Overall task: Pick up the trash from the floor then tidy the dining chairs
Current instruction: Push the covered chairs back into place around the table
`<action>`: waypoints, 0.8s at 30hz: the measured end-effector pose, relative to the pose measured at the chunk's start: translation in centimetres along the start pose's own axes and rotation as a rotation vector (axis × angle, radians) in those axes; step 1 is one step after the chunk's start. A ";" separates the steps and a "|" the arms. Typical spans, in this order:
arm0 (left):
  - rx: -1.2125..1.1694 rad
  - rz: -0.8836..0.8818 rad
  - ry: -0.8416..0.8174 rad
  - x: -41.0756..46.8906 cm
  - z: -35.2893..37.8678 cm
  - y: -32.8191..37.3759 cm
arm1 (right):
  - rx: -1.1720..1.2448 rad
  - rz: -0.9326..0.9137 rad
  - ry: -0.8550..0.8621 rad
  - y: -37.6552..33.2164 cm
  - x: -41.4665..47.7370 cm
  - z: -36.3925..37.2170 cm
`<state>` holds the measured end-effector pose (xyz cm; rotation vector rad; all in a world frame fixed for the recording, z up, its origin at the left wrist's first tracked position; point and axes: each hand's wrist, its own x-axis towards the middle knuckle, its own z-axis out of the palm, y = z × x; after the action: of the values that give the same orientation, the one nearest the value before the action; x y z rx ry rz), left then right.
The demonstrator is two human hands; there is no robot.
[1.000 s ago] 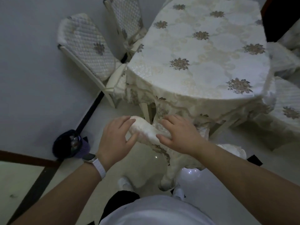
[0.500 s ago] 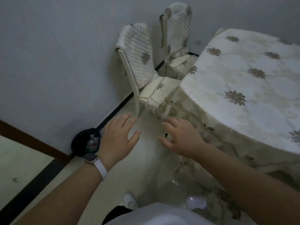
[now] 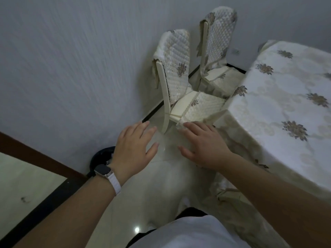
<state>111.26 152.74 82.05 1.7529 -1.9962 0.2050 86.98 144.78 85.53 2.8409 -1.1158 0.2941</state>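
Both hands empty, fingers spread, palms down: L hand point(image 3: 133, 147), R hand point(image 3: 202, 145) w/ fingertips by the near chair point(image 3: 179, 83) seat corner; contact can't tell. 2 chairs total, far chair point(image 3: 218, 51) behind, seats at 1 table point(image 3: 286, 104). 1 black bin point(image 3: 100, 157) behind L wrist.

Tabletop point(image 3: 286, 90): to the right of the right grip point(image 3: 204, 147), rounded edge, fully covered.
Cloth point(image 3: 238, 140): cream with brown flower motifs; hem hangs low just beside the right grip.
Wall point(image 3: 71, 68): pale grey, textured, left of and beyond the left grip point(image 3: 133, 149).
Skirting point(image 3: 35, 154): dark brown strip at the wall foot.
Watch point(image 3: 103, 170): dark face, white strap, just behind the left grip.
Shirt point(image 3: 188, 233): white, nearest the camera.
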 end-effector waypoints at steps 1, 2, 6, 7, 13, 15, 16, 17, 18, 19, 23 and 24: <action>0.006 0.000 -0.010 0.7 0.3 -0.3 | 0.005 0.002 -0.003 0.4 0.8 0.3; 0.013 0.001 -0.021 1.4 0.5 -0.7 | 0.013 0.004 -0.003 0.8 1.7 0.8; 0.046 -0.014 -0.051 5.0 1.6 -2.6 | 0.052 -0.017 0.006 3.1 6.1 3.3; 0.056 -0.024 -0.055 6.1 1.9 -3.1 | 0.066 -0.029 0.006 3.8 7.5 3.9; 0.142 -0.067 -0.099 14.6 4.2 -6.6 | 0.162 -0.060 0.079 9.5 16.4 6.4; 0.165 -0.055 -0.105 17.8 4.8 -7.2 | 0.171 -0.056 0.062 12.0 18.8 6.5; 0.175 -0.050 -0.105 19.4 5.2 -7.4 | 0.178 -0.055 0.056 13.2 19.8 6.5; 0.186 -0.049 -0.104 20.9 5.6 -7.6 | 0.183 -0.054 0.062 14.5 20.8 6.5; 0.199 -0.050 -0.102 22.5 6.1 -7.8 | 0.182 -0.053 0.072 15.8 21.7 6.5; 0.207 -0.048 -0.100 24.0 6.7 -7.9 | 0.174 -0.050 0.084 17.1 22.5 6.5; 0.194 -0.029 -0.094 28.6 9.0 -8.2 | 0.158 -0.017 0.094 21.4 24.6 6.9; 0.184 -0.028 -0.092 29.5 9.3 -8.2 | 0.164 -0.004 0.097 22.2 24.9 7.0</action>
<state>114.75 121.11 85.22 1.9345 -2.0728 0.3132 90.78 110.97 83.78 2.9314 -1.1155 0.5417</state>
